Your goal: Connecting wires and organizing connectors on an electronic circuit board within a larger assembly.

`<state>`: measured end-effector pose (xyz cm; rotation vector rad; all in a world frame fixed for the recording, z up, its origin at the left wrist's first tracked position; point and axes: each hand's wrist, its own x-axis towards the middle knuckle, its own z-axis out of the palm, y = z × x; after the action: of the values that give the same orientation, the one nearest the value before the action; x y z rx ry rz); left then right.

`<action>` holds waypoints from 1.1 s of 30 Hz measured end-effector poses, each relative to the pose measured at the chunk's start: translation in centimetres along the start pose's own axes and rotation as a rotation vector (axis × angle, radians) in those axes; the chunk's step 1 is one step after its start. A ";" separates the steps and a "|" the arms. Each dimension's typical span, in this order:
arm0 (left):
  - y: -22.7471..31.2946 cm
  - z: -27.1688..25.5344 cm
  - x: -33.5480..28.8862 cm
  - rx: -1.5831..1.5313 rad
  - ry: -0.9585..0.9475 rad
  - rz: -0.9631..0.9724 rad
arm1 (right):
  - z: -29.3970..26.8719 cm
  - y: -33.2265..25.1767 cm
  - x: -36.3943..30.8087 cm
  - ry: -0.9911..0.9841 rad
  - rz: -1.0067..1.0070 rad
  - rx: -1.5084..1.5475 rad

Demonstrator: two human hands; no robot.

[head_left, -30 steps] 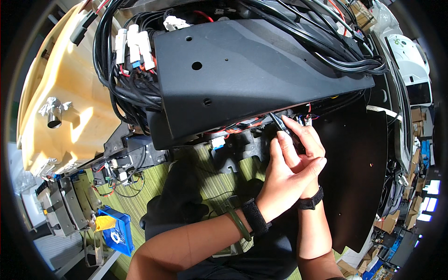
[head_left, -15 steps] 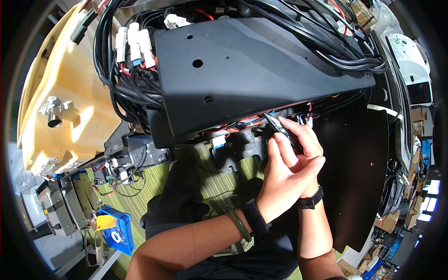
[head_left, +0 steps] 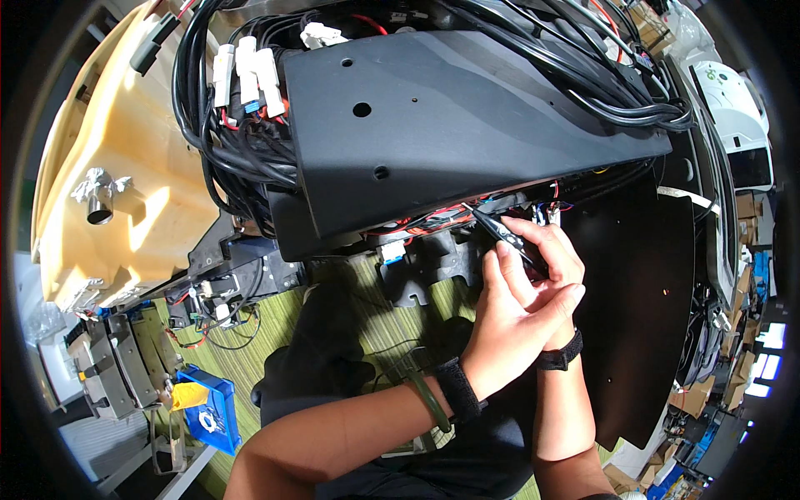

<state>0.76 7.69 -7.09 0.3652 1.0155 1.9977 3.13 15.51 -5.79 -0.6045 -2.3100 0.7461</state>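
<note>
Tool in use: dark, slim pliers (head_left: pixel 494 232), centre-right of the frame, slanting up-left. Nose reaches to the edge of a strip of red and black wires (head_left: pixel 442 220) below a dark grey panel (head_left: pixel 467 125); whether the tip bites on a wire, cannot tell.

Grip: right hand (head_left: pixel 556 260) closed round the pliers, the handles mostly lost inside it. Left hand (head_left: pixel 512 321) folded against the right, fingertips at the pliers' side, thumb lying over the other hand; how much it clasps, cannot tell.

Handling, by judgement: pliers light, rigid, hard to damage, perhaps slick along the bare metal. Best held by the rear handles, fingers clear of the nose. Wires thin and limp, insulation easily nicked.

In the way: the panel's lower edge overhangs the wires and shades them. A white-and-blue connector (head_left: pixel 392 252) hangs left of the tool. Black board (head_left: pixel 637 317) fills the right side, close by the right hand.

Around: heavy black cables (head_left: pixel 191 100) looped at upper left, beside white connectors (head_left: pixel 247 73); a further cable bundle (head_left: pixel 617 108) across the upper right. Tan moulded shell (head_left: pixel 150 150) with metal tube (head_left: pixel 100 208), far left. Blue bin (head_left: pixel 223 412), lower left.
</note>
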 end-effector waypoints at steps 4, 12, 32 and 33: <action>0.3 -0.1 0.1 -0.001 0.064 -0.080 | 0.5 0.1 -0.1 -0.026 0.010 -0.020; 1.1 -0.3 0.1 0.034 0.082 -0.108 | 0.8 -0.1 -0.1 -0.038 0.049 -0.026; 0.9 -0.3 0.1 0.049 0.092 -0.102 | 1.2 0.0 -0.2 -0.020 0.035 0.041; 1.0 -0.3 0.1 0.083 0.098 -0.109 | 1.2 0.0 -0.1 -0.020 0.038 0.060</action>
<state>-0.07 7.29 -6.52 0.2535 1.1577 1.8953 2.40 14.98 -6.57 -0.6176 -2.2915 0.8404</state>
